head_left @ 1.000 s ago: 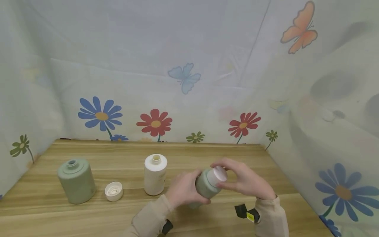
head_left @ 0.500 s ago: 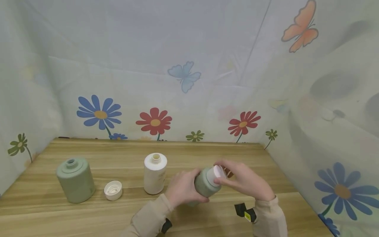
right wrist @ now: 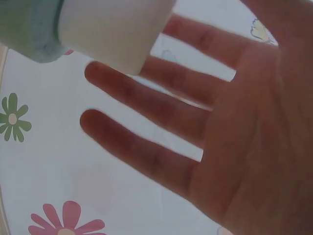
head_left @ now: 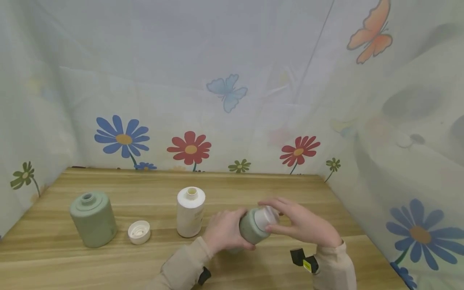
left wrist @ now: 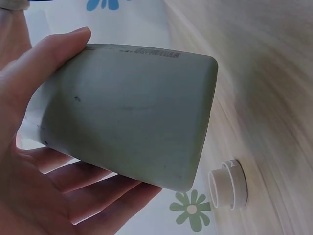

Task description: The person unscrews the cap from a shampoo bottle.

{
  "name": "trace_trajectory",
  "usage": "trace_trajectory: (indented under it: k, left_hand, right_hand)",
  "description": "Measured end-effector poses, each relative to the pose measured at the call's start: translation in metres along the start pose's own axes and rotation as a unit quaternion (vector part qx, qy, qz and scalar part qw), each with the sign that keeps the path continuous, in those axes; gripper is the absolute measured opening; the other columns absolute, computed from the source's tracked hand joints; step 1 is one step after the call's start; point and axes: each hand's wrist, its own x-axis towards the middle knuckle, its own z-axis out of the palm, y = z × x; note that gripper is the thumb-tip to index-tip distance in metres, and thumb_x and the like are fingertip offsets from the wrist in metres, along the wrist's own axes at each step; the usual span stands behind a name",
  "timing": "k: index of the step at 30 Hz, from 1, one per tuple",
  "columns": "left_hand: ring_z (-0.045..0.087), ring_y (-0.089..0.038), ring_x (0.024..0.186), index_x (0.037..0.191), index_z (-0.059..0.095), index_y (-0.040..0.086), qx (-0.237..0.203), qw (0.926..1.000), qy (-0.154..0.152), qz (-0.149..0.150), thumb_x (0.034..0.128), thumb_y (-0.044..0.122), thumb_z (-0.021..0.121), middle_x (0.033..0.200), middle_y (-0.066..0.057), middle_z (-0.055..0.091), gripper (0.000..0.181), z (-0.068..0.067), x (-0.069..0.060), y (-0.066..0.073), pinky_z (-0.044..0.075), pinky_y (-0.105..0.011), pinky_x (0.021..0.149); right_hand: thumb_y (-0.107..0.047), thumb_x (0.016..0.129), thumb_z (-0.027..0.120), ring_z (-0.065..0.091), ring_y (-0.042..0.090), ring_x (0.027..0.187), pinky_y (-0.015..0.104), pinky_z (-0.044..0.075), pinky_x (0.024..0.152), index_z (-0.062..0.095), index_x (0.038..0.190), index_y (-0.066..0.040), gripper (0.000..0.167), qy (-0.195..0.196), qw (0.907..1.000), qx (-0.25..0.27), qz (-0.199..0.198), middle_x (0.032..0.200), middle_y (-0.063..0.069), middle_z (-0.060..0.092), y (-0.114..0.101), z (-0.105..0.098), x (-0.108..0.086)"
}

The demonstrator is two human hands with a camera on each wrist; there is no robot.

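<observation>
My left hand (head_left: pixel 225 233) grips a pale green bottle (head_left: pixel 251 227) round its body and holds it tilted, with its top toward the right. The left wrist view shows the bottle's smooth side (left wrist: pixel 132 112), with small printed marks along one edge. A white cap (head_left: pixel 266 218) sits at the bottle's top. My right hand (head_left: pixel 304 222) pinches this cap between thumb and fingers. In the right wrist view, several fingers (right wrist: pixel 151 142) stretch out beside the cap (right wrist: pixel 112 32). The bottle's neck is hidden under the cap.
An uncapped white bottle (head_left: pixel 189 215) stands left of my hands. Farther left, a white cap (head_left: pixel 139 232) lies beside a wider uncapped green bottle (head_left: pixel 94 223). The wooden table (head_left: pixel 232 183) ends at a printed cloth backdrop (head_left: pixel 174 92).
The right hand's fingers shift and re-grip around the white cap, and the cap's visible face has turned. The left hand keeps the bottle nearly in place. The other items stay put.
</observation>
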Motion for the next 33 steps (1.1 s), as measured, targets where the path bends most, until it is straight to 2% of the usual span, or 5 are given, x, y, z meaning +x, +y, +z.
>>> trace_trajectory:
  k: [9,18,26,30,33]
  left_hand:
    - [0.062,-0.01,0.072,0.111,0.062,0.018,-0.003,1.0,-0.001,-0.005,0.0556,0.047,0.088,0.09,0.004,0.07,0.068,-0.0024,-0.001,0.002,0.045,-0.028,0.06]
    - [0.059,-0.009,0.071,0.11,0.062,0.018,0.011,0.9999,-0.002,0.0,0.0553,0.047,0.088,0.088,0.005,0.069,0.067,-0.0014,-0.0009,0.0006,0.043,-0.026,0.058]
    - [0.06,-0.009,0.071,0.111,0.063,0.017,0.002,1.0,0.0,-0.003,0.055,0.047,0.088,0.088,0.004,0.07,0.068,-0.0009,-0.0014,-0.0014,0.044,-0.026,0.059]
    - [0.061,-0.01,0.071,0.109,0.062,0.018,0.004,1.0,0.002,-0.004,0.0546,0.046,0.089,0.087,0.004,0.069,0.066,-0.002,-0.0016,-0.0007,0.044,-0.026,0.058]
    - [0.06,-0.01,0.07,0.109,0.062,0.018,0.008,1.0,0.0,-0.002,0.0544,0.045,0.089,0.087,0.004,0.069,0.067,-0.0023,-0.0017,-0.0001,0.044,-0.026,0.057]
  right_hand:
    - [-0.043,0.092,0.061,0.057,0.008,0.092,0.026,0.052,0.077,0.054,0.127,-0.017,0.043,0.004,0.9995,-0.01,0.03,0.11,-0.006,0.06,0.0017,0.0031,0.0005]
    - [-0.013,0.088,0.068,0.055,0.012,0.103,0.026,0.053,0.084,0.055,0.13,-0.016,0.044,-0.006,0.9961,-0.036,-0.08,0.128,0.001,0.051,0.0038,0.0021,-0.0008]
    - [-0.044,0.095,0.056,0.056,0.007,0.095,0.025,0.05,0.076,0.052,0.131,-0.017,0.045,-0.002,0.999,0.004,0.044,0.111,-0.005,0.061,-0.0002,0.0014,0.0011]
    - [-0.043,0.096,0.055,0.056,0.003,0.084,0.023,0.049,0.071,0.056,0.122,-0.018,0.036,-0.002,0.9987,-0.004,0.05,0.096,-0.009,0.062,-0.0015,0.0007,0.0019]
    - [-0.039,0.095,0.058,0.056,0.004,0.085,0.022,0.049,0.07,0.057,0.123,-0.016,0.036,-0.005,0.9992,-0.012,0.039,0.1,-0.006,0.063,-0.0017,0.0003,0.0011]
